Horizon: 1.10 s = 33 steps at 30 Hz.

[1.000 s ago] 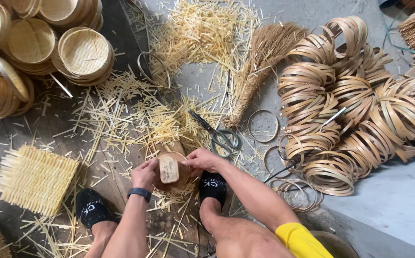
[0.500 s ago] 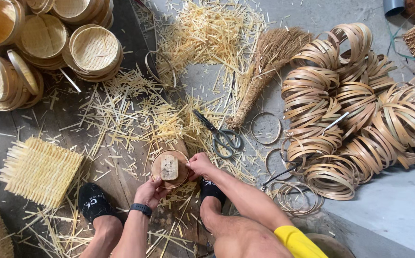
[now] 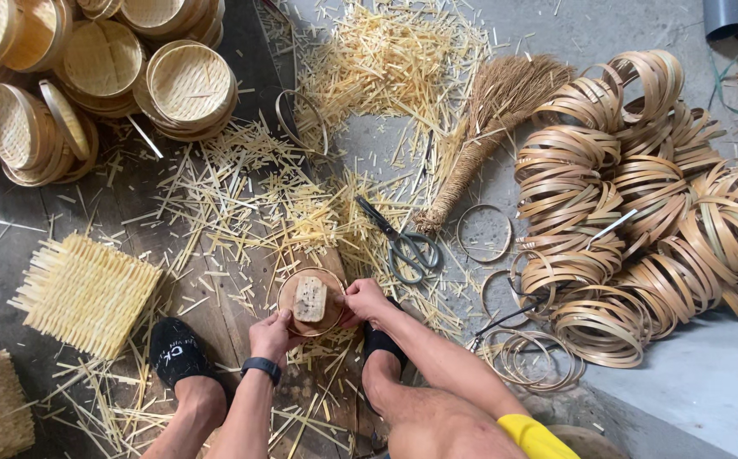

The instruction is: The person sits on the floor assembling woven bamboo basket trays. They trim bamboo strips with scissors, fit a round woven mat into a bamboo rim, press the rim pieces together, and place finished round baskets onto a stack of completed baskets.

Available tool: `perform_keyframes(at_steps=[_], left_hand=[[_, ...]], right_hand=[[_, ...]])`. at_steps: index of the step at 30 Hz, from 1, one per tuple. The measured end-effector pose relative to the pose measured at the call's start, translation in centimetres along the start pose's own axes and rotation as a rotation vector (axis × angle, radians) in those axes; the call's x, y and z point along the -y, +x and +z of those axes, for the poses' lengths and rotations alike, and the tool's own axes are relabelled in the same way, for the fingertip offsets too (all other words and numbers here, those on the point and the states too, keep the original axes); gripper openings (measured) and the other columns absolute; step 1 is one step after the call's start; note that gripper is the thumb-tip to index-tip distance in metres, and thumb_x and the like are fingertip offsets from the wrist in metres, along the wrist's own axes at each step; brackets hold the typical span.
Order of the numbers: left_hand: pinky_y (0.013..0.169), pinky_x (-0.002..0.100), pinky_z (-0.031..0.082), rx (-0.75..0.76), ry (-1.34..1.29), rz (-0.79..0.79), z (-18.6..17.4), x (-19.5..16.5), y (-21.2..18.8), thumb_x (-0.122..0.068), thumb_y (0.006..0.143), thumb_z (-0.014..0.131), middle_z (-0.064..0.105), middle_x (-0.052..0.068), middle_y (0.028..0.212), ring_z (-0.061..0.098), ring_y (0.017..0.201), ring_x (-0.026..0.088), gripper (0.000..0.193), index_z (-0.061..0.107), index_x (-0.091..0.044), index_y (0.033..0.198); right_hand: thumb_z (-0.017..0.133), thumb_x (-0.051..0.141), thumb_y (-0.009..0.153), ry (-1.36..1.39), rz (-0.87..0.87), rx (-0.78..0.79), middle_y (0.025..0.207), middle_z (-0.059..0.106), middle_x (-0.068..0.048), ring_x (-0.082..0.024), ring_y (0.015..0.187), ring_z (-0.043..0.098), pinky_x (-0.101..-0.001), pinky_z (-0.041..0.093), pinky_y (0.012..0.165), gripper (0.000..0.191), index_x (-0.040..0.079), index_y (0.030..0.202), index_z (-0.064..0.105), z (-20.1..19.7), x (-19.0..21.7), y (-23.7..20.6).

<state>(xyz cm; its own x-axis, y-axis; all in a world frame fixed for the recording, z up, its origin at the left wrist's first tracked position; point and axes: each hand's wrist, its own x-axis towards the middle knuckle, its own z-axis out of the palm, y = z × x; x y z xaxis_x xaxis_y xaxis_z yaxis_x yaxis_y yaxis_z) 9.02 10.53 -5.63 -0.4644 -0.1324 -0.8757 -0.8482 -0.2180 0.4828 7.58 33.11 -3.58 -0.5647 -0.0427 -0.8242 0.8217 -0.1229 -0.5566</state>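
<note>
Head view: left hand (image 3: pixel 272 335) and right hand (image 3: pixel 364 300) both grasp a round bamboo tray (image 3: pixel 311 301) on a plank (image 3: pixel 241 297) between the feet; scissors (image 3: pixel 404 242) lie nearby.

I am looking down into a bamboo basket-weaving workshop, worked at floor level. Stacks of finished round woven trays (image 3: pixel 190 85) are sitting at upper left; coiled bamboo hoops (image 3: pixel 641 212) are piling up at right. Cut bamboo splints (image 3: pixel 386 59) are littering the concrete floor (image 3: pixel 709 382), with a woven mat (image 3: pixel 84 293), shears (image 3: pixel 407 246) and a hand broom (image 3: pixel 488 127) lying among them.
</note>
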Motion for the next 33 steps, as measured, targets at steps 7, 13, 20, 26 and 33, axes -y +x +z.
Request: perform_keyframes(at_steps=[7, 13, 20, 26, 33], left_hand=[[0.068, 0.043, 0.064, -0.074, 0.21, 0.22, -0.5, -1.3, -0.4, -0.023, 0.1, 0.064, 0.075, 0.016, 0.102, 0.075, 0.085, 0.028, 0.036, 0.071, 0.006, 0.12], [0.073, 0.037, 0.06, -0.109, 0.499, 0.587, 1.3, -3.4, -4.0, -0.034, 0.095, 0.069, 0.08, 0.015, 0.098, 0.074, 0.085, 0.028, 0.036, 0.075, -0.008, 0.118], [0.074, 0.039, 0.058, -0.149, 0.55, 0.789, 6.2, -5.5, -6.8, -0.051, 0.098, 0.055, 0.078, 0.015, 0.096, 0.076, 0.088, 0.027, 0.047, 0.076, -0.013, 0.118], [0.066, 0.04, 0.057, -0.181, 0.57, 0.708, 5.8, -6.1, -6.3, -0.052, 0.099, 0.053, 0.077, 0.015, 0.081, 0.075, 0.075, 0.026, 0.046, 0.078, -0.015, 0.111], [0.064, 0.039, 0.053, -0.167, 0.578, 0.729, 4.0, -5.5, -3.5, -0.05, 0.106, 0.057, 0.065, 0.021, 0.067, 0.061, 0.065, 0.026, 0.05, 0.078, -0.004, 0.105]], right_hand=[[0.066, 0.022, 0.096, -0.373, -0.186, -0.088, 0.084, 0.074, -0.019, -0.027, 0.062, 0.075, -0.0383, 0.061, 0.054, 0.026, -0.004, 0.099, 0.067, 0.4, 1.0, -2.2], [0.078, 0.05, 0.079, -0.448, -0.438, 0.045, 0.106, 0.067, -0.017, -0.026, 0.088, 0.071, -0.0346, 0.058, 0.067, 0.07, 0.0, 0.12, 0.051, 0.5, 3.0, -3.8], [0.078, 0.056, 0.079, -0.272, -0.194, -0.049, 0.105, 0.072, -0.019, -0.023, 0.09, 0.071, -0.0334, 0.058, 0.071, 0.074, -0.007, 0.115, 0.06, 2.7, 3.4, -4.0], [0.073, 0.048, 0.079, -0.115, -0.124, -0.016, 0.098, 0.064, -0.013, -0.022, 0.082, 0.07, -0.0388, 0.06, 0.06, 0.062, -0.001, 0.11, 0.052, 3.3, 2.8, -4.3], [0.074, 0.046, 0.089, -0.287, -0.439, 0.04, 0.095, 0.065, -0.015, -0.019, 0.081, 0.064, -0.0335, 0.057, 0.067, 0.052, 0.002, 0.105, 0.052, 2.8, -0.2, -0.6]])
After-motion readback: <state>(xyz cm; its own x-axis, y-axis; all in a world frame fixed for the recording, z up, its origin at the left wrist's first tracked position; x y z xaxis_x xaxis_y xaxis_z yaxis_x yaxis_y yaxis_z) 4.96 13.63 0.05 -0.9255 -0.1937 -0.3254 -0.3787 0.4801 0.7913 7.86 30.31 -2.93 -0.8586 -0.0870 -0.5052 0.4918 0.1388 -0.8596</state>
